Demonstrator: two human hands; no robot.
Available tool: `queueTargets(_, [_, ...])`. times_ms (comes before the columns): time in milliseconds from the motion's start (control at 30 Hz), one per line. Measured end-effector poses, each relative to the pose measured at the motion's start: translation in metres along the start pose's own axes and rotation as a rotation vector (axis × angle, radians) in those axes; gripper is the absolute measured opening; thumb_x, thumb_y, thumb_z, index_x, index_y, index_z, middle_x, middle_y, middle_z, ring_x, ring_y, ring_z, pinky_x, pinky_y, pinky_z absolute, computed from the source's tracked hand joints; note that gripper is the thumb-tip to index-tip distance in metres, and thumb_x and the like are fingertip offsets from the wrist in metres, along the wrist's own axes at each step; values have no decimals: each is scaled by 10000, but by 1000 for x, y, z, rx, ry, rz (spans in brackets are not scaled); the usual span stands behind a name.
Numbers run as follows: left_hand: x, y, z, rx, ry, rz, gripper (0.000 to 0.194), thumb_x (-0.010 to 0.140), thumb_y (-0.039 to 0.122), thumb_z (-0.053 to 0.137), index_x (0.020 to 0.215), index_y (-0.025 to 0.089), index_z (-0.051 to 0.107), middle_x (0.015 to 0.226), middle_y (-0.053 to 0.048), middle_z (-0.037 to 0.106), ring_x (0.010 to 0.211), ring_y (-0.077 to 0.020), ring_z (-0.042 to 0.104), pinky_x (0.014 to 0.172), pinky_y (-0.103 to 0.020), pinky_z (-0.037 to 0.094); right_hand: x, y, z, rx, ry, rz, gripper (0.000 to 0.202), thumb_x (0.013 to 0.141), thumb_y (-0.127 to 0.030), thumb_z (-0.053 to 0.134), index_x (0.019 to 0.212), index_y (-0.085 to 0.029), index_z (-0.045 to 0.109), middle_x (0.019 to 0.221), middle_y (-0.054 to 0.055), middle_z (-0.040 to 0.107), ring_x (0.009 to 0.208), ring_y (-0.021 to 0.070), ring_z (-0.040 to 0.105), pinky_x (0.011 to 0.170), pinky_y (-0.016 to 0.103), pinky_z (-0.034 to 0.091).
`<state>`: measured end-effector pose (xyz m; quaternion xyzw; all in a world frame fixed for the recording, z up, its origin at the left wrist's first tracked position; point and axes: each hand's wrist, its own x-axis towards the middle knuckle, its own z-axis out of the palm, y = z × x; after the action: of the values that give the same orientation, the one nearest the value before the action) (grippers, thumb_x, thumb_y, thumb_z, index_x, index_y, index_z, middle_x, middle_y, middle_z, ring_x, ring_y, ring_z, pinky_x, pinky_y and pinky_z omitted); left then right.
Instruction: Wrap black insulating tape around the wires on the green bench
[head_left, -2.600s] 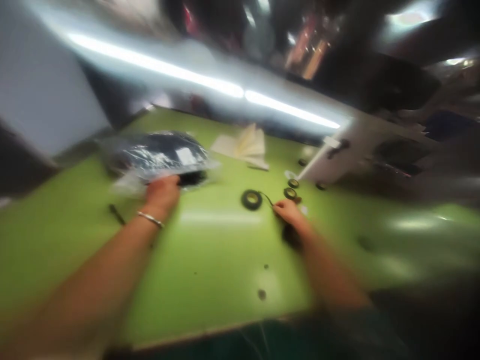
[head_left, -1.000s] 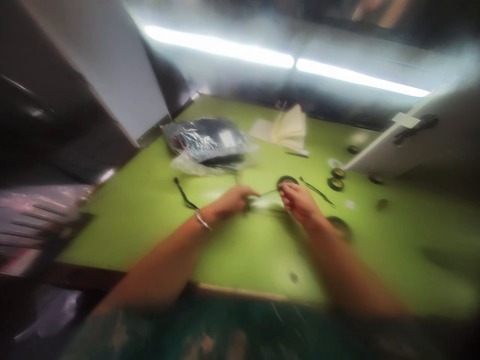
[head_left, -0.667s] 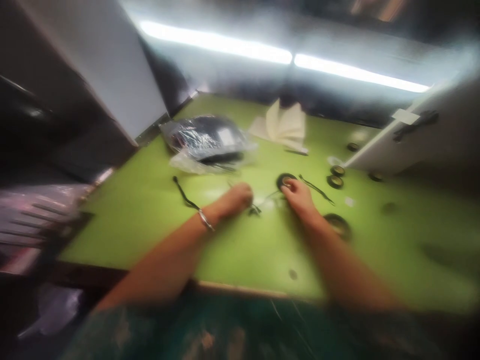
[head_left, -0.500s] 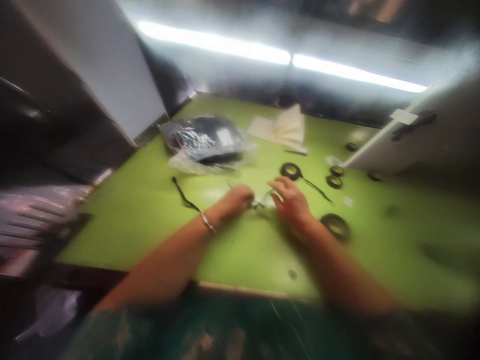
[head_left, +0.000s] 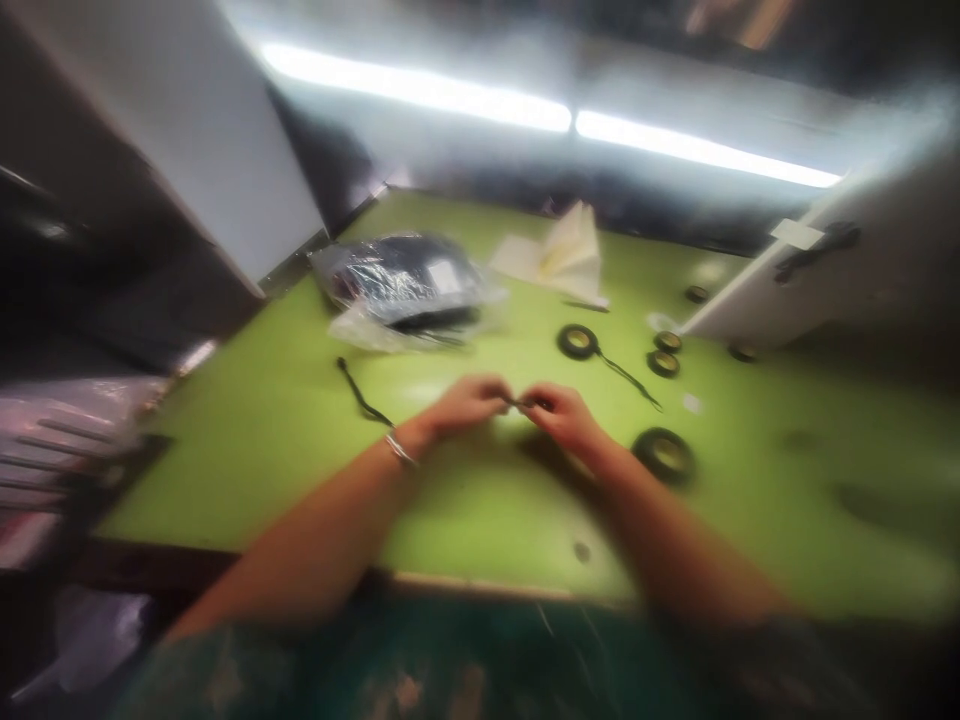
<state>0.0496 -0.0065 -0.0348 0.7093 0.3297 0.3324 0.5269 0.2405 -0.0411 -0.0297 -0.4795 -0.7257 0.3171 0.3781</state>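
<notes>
Above the middle of the green table (head_left: 465, 510), my left hand (head_left: 472, 402) is closed in a pinch on a thin dark wire (head_left: 516, 403). My right hand (head_left: 561, 412) pinches the same wire from the other side, its fingertips almost meeting the left ones. Most of the wire is hidden by the fingers. A black cable (head_left: 361, 398) with a small dark end lies by my left wrist, partly behind it. Beyond my right hand lies a roll of black tape (head_left: 564, 350) with a black cord (head_left: 628, 382) beside it.
A clear plastic bag of dark items (head_left: 409, 285) lies at the back left, near an open paper booklet (head_left: 574, 255). Further black tape rolls (head_left: 664, 363) sit to the right, one large roll (head_left: 643, 462) beside my right forearm. A white panel (head_left: 757, 270) stands at the right.
My right hand has come in from the right, and its spread fingers have closed on the wire. My left hand still grips it. The view has shifted slightly.
</notes>
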Motion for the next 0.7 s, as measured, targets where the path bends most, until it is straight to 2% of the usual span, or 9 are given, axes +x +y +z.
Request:
queueTargets(133, [0, 1, 5, -152, 26, -44, 150, 753, 261, 641, 831, 136, 670, 733, -41, 650, 680, -129, 573, 671, -264, 468, 0, -8, -2, 123, -27, 154, 194, 753, -368, 641, 702, -182, 659, 599, -18, 585, 541, 91, 457, 516, 217, 367])
queueTargets(300, [2, -4, 9, -191, 149, -78, 246, 768, 263, 641, 975, 148, 704, 817, -63, 689, 743, -148, 603, 754, -315, 493, -1, -10, -2, 479, -74, 442, 303, 729, -460, 682, 671, -173, 607, 407, -81, 407, 355, 53, 321, 349, 192, 230])
queueTargets(367, [2, -7, 9, -204, 191, -89, 284, 758, 267, 658, 1012, 147, 703, 833, -69, 698, 754, -154, 614, 775, -332, 496, -1, -11, -1, 564, -88, 486, 306, 694, -454, 716, 675, -173, 596, 403, -78, 433, 341, 53, 341, 327, 188, 238])
queueTargets(533, [2, -6, 9, -281, 183, -97, 346, 699, 314, 739, 996, 141, 707, 931, -92, 709, 801, -169, 625, 764, -321, 492, 0, -18, 3, 561, -38, 474, 323, 667, -452, 732, 718, -165, 593, 519, -26, 597, 336, 48, 398, 295, 179, 286])
queueTargets(600, [1, -3, 10, -277, 163, -103, 297, 705, 360, 740, 907, 144, 714, 850, -69, 702, 745, -154, 615, 717, -293, 483, -1, -21, 5, 497, -21, 437, 315, 675, -446, 721, 757, -171, 593, 594, -7, 651, 351, 61, 453, 304, 184, 338])
queueTargets(700, [0, 1, 13, -212, 167, -92, 263, 729, 401, 715, 778, 144, 697, 720, -37, 660, 676, -134, 583, 653, -262, 461, -5, -24, 9, 339, 54, 317, 283, 707, -410, 703, 856, -191, 605, 613, -18, 657, 390, 89, 527, 360, 206, 418])
